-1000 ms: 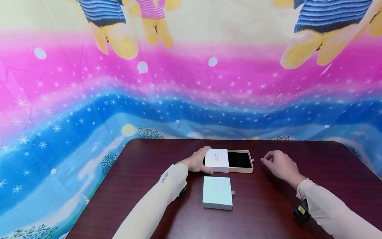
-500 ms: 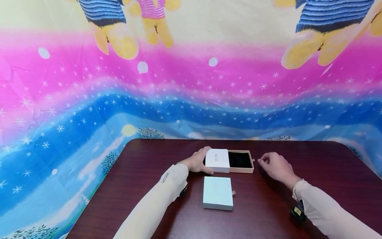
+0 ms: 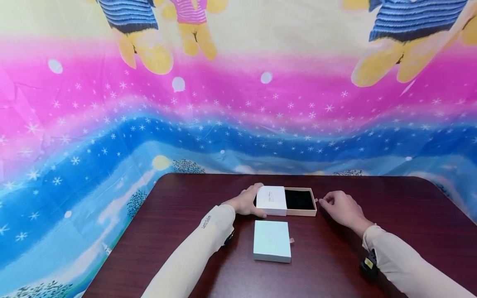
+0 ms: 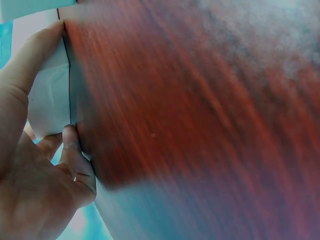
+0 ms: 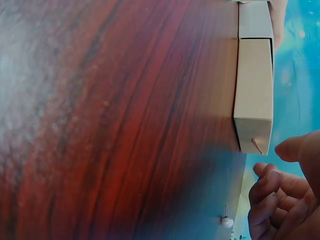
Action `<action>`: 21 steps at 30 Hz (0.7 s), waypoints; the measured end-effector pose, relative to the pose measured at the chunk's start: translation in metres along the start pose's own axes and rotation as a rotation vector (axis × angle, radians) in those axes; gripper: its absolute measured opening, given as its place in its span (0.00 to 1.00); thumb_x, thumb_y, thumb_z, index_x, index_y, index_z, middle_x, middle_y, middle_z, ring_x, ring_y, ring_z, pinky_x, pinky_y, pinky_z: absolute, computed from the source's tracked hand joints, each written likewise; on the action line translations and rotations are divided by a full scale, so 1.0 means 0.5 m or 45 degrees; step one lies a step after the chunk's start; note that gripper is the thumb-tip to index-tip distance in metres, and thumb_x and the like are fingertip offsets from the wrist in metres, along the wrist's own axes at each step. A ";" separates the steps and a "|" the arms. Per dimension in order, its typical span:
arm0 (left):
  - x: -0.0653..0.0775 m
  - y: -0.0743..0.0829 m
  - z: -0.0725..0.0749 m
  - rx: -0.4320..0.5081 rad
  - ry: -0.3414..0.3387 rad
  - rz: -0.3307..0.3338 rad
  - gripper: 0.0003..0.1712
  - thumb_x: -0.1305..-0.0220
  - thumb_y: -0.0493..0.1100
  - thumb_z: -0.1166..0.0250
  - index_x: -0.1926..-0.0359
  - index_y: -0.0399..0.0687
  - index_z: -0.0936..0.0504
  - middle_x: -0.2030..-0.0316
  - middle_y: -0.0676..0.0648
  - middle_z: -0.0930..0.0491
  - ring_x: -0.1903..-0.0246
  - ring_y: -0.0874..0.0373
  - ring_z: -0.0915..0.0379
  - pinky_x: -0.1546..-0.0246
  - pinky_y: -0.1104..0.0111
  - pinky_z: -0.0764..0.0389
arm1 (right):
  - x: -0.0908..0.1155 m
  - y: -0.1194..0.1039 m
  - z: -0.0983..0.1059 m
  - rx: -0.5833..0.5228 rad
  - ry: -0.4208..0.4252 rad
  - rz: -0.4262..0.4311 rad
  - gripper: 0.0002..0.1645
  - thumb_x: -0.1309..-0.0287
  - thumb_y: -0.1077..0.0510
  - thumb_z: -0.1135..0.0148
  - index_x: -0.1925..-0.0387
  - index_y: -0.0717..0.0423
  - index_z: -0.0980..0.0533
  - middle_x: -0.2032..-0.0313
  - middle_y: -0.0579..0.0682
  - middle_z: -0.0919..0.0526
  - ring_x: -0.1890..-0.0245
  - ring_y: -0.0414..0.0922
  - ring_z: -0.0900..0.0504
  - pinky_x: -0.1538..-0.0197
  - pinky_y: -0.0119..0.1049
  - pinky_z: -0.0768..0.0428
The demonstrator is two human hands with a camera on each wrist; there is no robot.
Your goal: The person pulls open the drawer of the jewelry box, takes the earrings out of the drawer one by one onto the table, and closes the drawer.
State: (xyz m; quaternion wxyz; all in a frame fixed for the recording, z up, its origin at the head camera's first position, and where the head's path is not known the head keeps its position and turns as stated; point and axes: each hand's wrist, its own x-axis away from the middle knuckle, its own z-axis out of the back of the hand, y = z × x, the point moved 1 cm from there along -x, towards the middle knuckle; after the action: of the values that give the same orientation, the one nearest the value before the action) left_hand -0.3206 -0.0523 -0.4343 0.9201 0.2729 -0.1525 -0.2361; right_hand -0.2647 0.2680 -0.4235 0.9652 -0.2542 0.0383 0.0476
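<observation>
A white sliding drawer box with small print on its sleeve [image 3: 271,198] lies near the back of the table. Its shallow tray [image 3: 314,214], lined in black, is pulled out to the right. My left hand [image 3: 244,202] grips the sleeve's left end, thumb along the near side; in the left wrist view the thumb and fingers span that end. A small ribbon tab [image 5: 256,146] sticks out from the tray's end. Beside it, my right hand [image 3: 344,208] holds nothing: thumb and index finger stand apart, close to the tab, and the other fingers are curled.
A second box [image 3: 271,240], pale and closed, lies nearer on the dark red wooden table [image 3: 328,265], its tab pointing right. A printed cloth [image 3: 238,91] hangs behind the table's far edge. Black devices sit at both wrists.
My right hand has moved a little to the left, nearer to the tray's tab. My left hand and both boxes stay in place.
</observation>
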 end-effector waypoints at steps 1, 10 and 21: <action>0.000 0.000 0.000 -0.001 0.000 -0.002 0.61 0.47 0.54 0.22 0.22 0.50 0.51 0.31 0.44 0.36 0.36 0.47 0.39 0.34 0.53 0.34 | 0.000 0.000 -0.001 -0.002 -0.002 0.002 0.18 0.32 0.49 0.41 0.58 0.59 0.16 0.69 0.51 0.13 0.72 0.43 0.21 0.72 0.40 0.28; -0.003 -0.004 0.002 0.009 0.000 -0.011 0.61 0.47 0.54 0.22 0.22 0.51 0.51 0.31 0.44 0.36 0.37 0.47 0.39 0.34 0.53 0.34 | -0.009 0.002 -0.010 -0.036 -0.019 0.007 0.19 0.30 0.52 0.44 0.54 0.63 0.16 0.69 0.52 0.14 0.74 0.43 0.23 0.72 0.39 0.29; -0.004 -0.005 0.000 0.002 0.005 -0.020 0.61 0.47 0.54 0.21 0.22 0.51 0.50 0.31 0.44 0.36 0.37 0.47 0.39 0.34 0.53 0.34 | -0.014 0.003 -0.023 -0.076 -0.026 0.016 0.18 0.29 0.54 0.46 0.55 0.62 0.16 0.81 0.47 0.24 0.79 0.44 0.30 0.72 0.38 0.34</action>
State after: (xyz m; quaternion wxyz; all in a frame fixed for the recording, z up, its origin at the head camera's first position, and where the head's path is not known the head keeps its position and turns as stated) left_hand -0.3232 -0.0531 -0.4359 0.9183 0.2752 -0.1486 -0.2425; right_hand -0.2726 0.2633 -0.4334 0.9573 -0.2820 0.0285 0.0572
